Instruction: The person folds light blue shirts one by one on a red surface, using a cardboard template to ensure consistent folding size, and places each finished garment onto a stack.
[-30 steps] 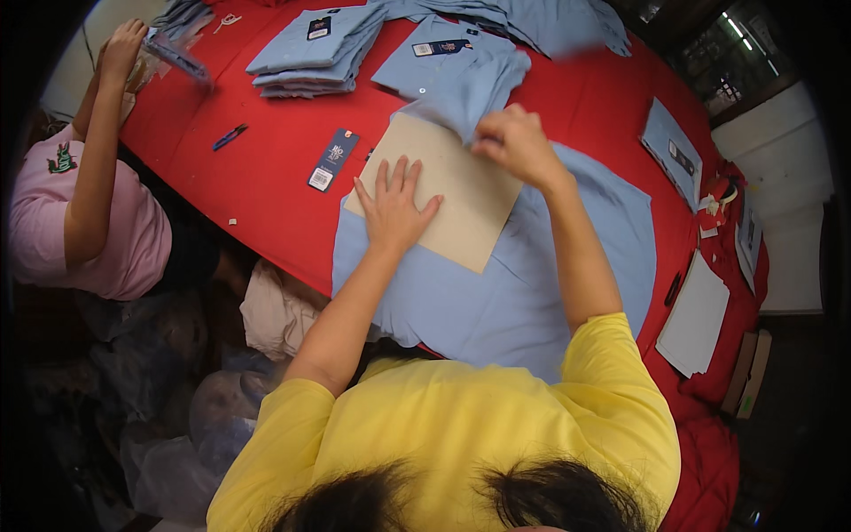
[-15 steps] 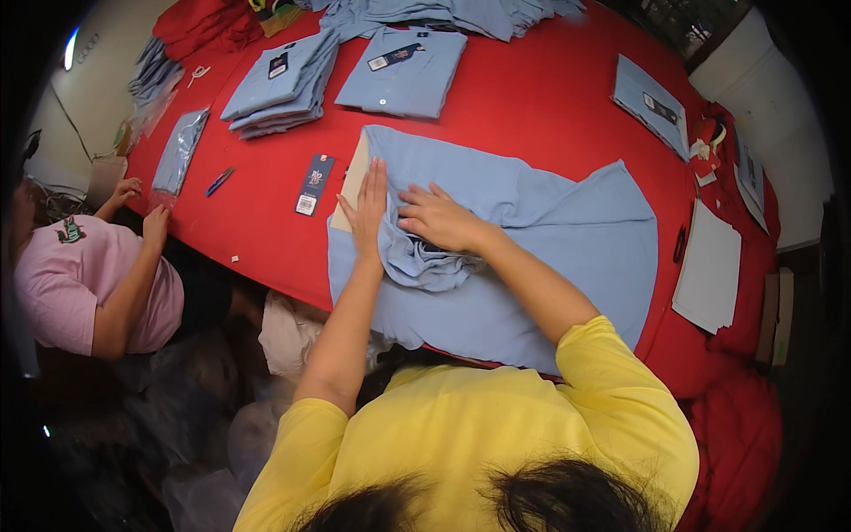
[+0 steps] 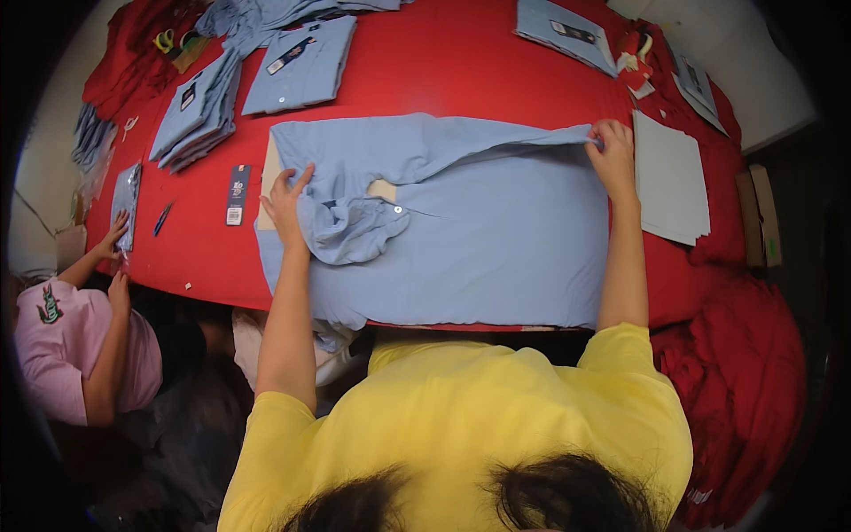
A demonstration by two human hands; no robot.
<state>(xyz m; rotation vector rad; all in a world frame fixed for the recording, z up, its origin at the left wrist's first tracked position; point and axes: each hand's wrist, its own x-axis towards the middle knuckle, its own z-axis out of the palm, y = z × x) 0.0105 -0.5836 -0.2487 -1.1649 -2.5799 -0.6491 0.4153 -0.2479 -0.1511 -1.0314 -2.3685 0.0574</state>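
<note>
While pressing flat on the collar end, left hand open, fingers spread wide over the bunched collar and the edge of a tan card board that peeks out from under the cloth. Right hand closed in a pinch on the far hem corner, arm straight, drawing that edge taut.

Between the two hands: the light blue shirt, lying button side down across the red table, collar toward the left hand, hem toward the right. Far side and sleeve already laid over onto the back in a long band from collar to hem; near side unfolded and hanging a little over the table edge.

Judged from this: lengthwise fold of the far side in hand, stretched but not smoothed. Next move calls for keeping the board pinned under the collar, keeping the fold line straight along the board's edge, and flattening the rumpled cloth by the collar before any fold of the near side.

Left of the shirt's collar: a dark hang tag and a pen. Beyond the shirt: a folded shirt and a stack of folded shirts. Right of the shirt's hem, just beside the pinching hand: a pile of grey sheets. Well left of the shirt: a co-worker in pink, both hands at the table edge.
</note>
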